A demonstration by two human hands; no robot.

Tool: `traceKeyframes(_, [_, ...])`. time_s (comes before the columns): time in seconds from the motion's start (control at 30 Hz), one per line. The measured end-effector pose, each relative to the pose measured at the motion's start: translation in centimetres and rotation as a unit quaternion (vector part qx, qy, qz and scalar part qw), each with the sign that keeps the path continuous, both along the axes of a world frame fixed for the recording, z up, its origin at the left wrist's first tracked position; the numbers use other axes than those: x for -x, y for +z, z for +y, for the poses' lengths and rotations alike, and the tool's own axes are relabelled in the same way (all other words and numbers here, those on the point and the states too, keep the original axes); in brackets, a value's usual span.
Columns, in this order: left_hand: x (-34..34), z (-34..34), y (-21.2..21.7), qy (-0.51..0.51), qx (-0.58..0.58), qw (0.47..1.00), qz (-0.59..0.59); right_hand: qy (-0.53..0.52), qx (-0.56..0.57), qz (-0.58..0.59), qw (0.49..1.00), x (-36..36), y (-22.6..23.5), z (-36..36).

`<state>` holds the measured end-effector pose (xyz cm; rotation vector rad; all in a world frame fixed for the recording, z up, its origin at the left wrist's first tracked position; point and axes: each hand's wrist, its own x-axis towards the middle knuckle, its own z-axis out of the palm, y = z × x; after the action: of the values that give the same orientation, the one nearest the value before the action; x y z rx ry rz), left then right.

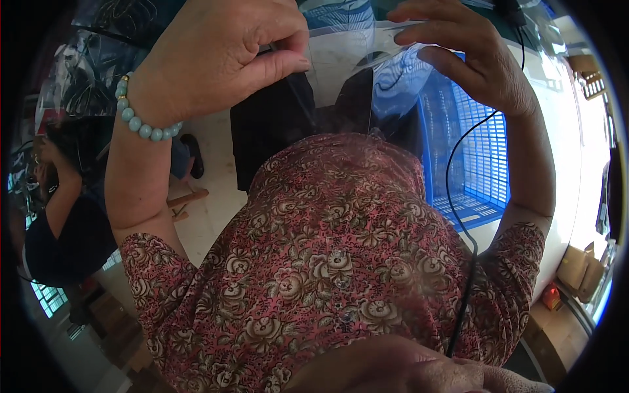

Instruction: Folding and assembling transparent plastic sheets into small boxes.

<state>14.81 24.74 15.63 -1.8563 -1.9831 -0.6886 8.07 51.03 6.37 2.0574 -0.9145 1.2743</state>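
My left hand [246, 56], with a beaded bracelet [134, 123] at the wrist, is closed in a pinch at the upper left of centre. Its thumb and forefinger meet at the edge of a clear plastic film [337, 62], which hangs down in front of me; whether it is a bag or a loose sheet I cannot tell. My right hand [462, 52] is raised at the upper right, fingers spread and thumb apart. The film reaches close to its fingertips, and nothing shows gripped there.
Below my right hand stands a blue plastic basket [465, 144]. A black cable [449, 173] hangs past it over my front. Clear bags with dark contents [82, 85] lie at the upper left. Another person [65, 223] sits at left. Cardboard boxes [576, 272] stand at far right.
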Motion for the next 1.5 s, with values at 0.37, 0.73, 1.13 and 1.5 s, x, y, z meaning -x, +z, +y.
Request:
traceKeyframes(0.37, [-5.4,0.9,4.3,0.315,0.236,0.919,0.003,-0.314,-0.127,-0.434,0.835,-10.9,4.2,-0.9])
traceKeyframes(0.73, [4.7,2.2,-6.9,-0.057,-0.211,0.948,0.231,-0.390,-0.229,-0.256,0.854,-9.5,1.6,1.8])
traceKeyframes(1.13, [0.3,0.9,-5.1,0.133,-0.112,0.971,-0.163,-0.344,-0.193,-0.302,0.868,-8.8,3.8,2.4])
traceKeyframes(1.5, [-1.4,2.4,-1.9,0.242,0.056,0.967,0.064,-0.500,-0.203,-0.211,0.815,-8.8,2.0,3.1])
